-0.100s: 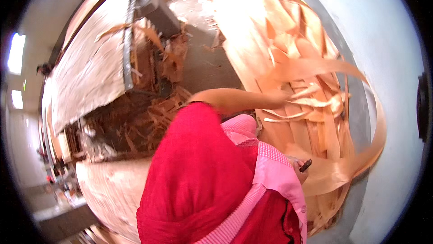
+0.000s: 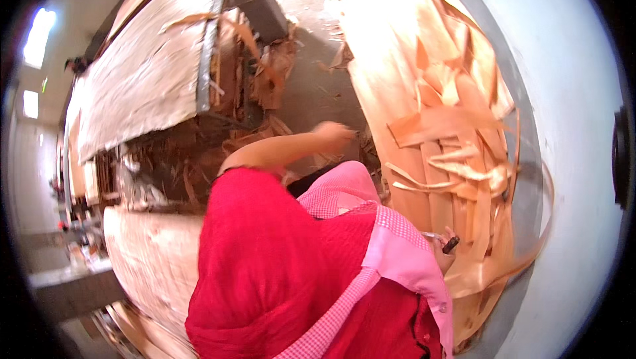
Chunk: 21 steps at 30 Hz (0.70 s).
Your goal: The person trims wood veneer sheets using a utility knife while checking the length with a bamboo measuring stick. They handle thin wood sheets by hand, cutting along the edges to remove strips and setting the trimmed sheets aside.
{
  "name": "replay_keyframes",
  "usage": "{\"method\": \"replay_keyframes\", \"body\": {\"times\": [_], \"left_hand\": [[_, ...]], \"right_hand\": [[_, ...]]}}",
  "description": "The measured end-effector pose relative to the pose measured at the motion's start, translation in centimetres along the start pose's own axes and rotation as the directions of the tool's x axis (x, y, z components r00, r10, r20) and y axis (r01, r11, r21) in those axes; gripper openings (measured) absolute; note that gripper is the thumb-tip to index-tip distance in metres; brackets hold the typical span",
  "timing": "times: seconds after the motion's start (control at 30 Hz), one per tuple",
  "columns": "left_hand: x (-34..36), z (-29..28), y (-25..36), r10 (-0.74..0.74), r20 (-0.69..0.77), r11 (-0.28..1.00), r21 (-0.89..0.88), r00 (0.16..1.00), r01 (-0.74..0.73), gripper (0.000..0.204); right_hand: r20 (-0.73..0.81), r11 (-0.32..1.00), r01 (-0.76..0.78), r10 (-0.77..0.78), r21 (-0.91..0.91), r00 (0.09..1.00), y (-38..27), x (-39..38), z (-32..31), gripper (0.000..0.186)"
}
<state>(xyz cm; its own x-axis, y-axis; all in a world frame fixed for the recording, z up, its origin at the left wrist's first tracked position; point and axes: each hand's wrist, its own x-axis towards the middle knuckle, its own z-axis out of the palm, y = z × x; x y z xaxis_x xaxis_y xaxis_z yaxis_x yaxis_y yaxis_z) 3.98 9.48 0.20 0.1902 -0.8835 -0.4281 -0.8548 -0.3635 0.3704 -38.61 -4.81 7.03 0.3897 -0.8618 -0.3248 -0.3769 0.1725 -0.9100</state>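
Observation:
My left hand (image 2: 334,132), blurred, is out at the end of my bare forearm, over the dim gap left of a long pile of tan veneer strips (image 2: 424,127); whether it holds anything is unclear. My right hand (image 2: 442,253), low at the right beside my pink and red clothing, grips a dark-handled tool (image 2: 451,243) over the pile's lower part. A thin strip (image 2: 550,206) curves out past the pile's right side.
Pale wood sheets (image 2: 139,60) lie on a metal-edged stack at left, beside a grey metal part (image 2: 258,7). More pale sheets (image 2: 146,253) lie lower left. Scraps litter the floor (image 2: 318,80). A pale wall (image 2: 570,54) runs along the right.
My left hand has swept leftward off the strips. The long looping strip at the right has dropped lower. The whole view has shifted slightly.

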Motion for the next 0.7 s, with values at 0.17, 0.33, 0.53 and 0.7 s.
{"method": "replay_keyframes", "body": {"times": [0.17, 0.33, 0.53, 0.7], "left_hand": [[-15.6, -3.3, -16.8, -0.812, -0.583, 0.54, -0.754, -0.002, 0.374, 0.027], [-24.5, -4.2, -28.3, -0.863, 0.442, -0.274, -0.815, -0.243, -0.51, 0.06], [-28.9, 1.4, -35.6, -0.858, 0.471, -0.191, -0.666, -0.207, -0.721, 0.011], [-25.6, -6.1, -36.3, -0.867, 0.2, 0.024, -0.899, -0.457, -0.437, 0.01]], "right_hand": [[0.289, 0.999, -0.036, 0.023, 0.041, 0.957, -4.9, 8.8, 6.6, 0.011], [0.532, 0.997, 0.015, 0.03, -0.081, 0.846, -11.5, 16.0, 21.4, 0.012], [0.868, 0.98, 0.182, -0.018, -0.083, 0.496, -18.5, 19.3, 48.8, 0.021], [0.953, 0.959, 0.248, -0.196, 0.137, 0.232, -23.0, 18.8, 74.7, 0.019]]}}
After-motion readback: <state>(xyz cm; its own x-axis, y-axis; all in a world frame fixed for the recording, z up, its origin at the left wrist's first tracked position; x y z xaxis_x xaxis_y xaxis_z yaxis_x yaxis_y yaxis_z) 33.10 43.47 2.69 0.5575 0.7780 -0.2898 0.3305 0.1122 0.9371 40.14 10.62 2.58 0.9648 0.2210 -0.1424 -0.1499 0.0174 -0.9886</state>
